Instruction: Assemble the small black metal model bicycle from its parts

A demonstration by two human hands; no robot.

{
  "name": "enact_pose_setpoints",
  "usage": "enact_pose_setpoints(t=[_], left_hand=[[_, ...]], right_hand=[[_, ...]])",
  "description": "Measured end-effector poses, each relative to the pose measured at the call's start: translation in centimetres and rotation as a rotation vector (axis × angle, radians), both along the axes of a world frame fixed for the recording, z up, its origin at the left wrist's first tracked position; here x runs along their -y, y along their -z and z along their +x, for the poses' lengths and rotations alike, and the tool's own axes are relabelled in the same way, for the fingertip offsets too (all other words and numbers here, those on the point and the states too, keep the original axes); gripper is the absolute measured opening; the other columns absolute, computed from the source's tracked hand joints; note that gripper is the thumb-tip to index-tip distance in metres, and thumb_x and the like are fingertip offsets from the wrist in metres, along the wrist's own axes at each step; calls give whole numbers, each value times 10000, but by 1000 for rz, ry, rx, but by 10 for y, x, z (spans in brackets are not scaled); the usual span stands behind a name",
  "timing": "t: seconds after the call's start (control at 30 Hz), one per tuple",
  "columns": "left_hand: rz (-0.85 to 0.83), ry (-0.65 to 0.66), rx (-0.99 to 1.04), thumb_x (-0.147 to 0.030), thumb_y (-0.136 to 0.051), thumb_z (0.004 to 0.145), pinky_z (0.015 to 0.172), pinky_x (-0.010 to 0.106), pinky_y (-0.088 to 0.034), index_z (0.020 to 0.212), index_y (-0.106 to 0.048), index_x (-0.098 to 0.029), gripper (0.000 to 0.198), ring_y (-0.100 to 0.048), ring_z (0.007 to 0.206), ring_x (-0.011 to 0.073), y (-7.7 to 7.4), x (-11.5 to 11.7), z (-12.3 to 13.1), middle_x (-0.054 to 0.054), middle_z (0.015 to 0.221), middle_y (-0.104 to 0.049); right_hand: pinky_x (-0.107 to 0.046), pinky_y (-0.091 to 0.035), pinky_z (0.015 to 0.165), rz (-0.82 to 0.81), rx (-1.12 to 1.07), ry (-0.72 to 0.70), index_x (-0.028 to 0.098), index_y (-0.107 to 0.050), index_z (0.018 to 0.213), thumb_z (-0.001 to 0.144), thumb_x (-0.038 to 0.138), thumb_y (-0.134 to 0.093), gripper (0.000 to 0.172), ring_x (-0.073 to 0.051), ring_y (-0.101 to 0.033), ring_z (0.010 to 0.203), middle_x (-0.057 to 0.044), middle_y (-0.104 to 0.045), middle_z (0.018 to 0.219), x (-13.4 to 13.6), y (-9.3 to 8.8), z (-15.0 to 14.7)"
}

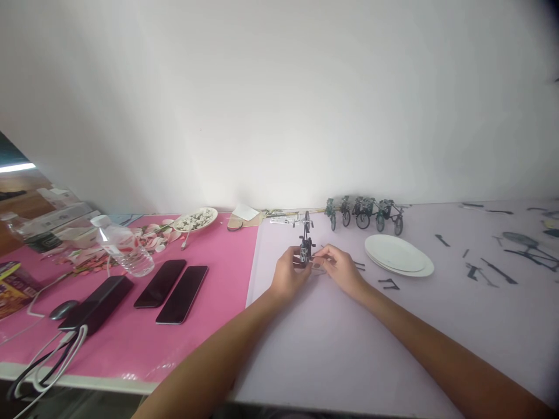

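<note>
Upright in front of me is a small black toy bicycle (305, 241), seen end-on with its thin handlebar and front wheel at the far end. My left hand (289, 273) is closed around its near end. On the bicycle's right side my right hand (338, 265) is close by, thumb and fingertips pinched together. Whatever lies in that pinch is too small to make out. Just right of my right hand are thin black strips (359, 266) and a black forked part (388, 284) on the pale tabletop.
Several finished toy bicycles (364, 214) stand along the wall. Stacked white plates (398, 255) sit at right, with loose black parts (498, 270) beyond. On the pink cloth (222, 297) at left are two phones (182, 295), a tilted water bottle (124, 247) and a black power strip (96, 305).
</note>
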State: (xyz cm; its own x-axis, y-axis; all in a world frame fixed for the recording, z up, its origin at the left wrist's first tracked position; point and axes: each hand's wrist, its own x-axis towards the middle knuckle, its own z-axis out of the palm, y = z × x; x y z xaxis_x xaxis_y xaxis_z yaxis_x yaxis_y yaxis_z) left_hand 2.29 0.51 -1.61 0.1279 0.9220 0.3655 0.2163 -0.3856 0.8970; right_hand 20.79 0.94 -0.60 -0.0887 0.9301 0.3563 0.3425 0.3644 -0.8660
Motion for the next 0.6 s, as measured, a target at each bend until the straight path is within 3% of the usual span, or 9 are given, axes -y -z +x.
enact_pose_setpoints(t=[0.3, 0.6], left_hand=[[42, -5, -15, -250, -751, 856, 733, 319, -605, 1181, -583, -199, 369, -725, 831, 182, -1, 1, -1, 83, 1085, -716], [78, -18, -8, -258, -705, 895, 762, 326, -609, 1163, -594, -195, 297, -719, 866, 185, -1, -2, -1, 75, 1029, -725]], right_hand=[[-326, -560, 648, 36, 24, 3, 226, -657, 808, 866, 434, -720, 225, -216, -718, 752, -59, -774, 885, -2, -1, 1], [-278, -502, 475, -81, -58, -24, 220, -639, 807, 828, 568, -755, 368, -197, -675, 676, -72, -749, 911, 3, -3, -3]])
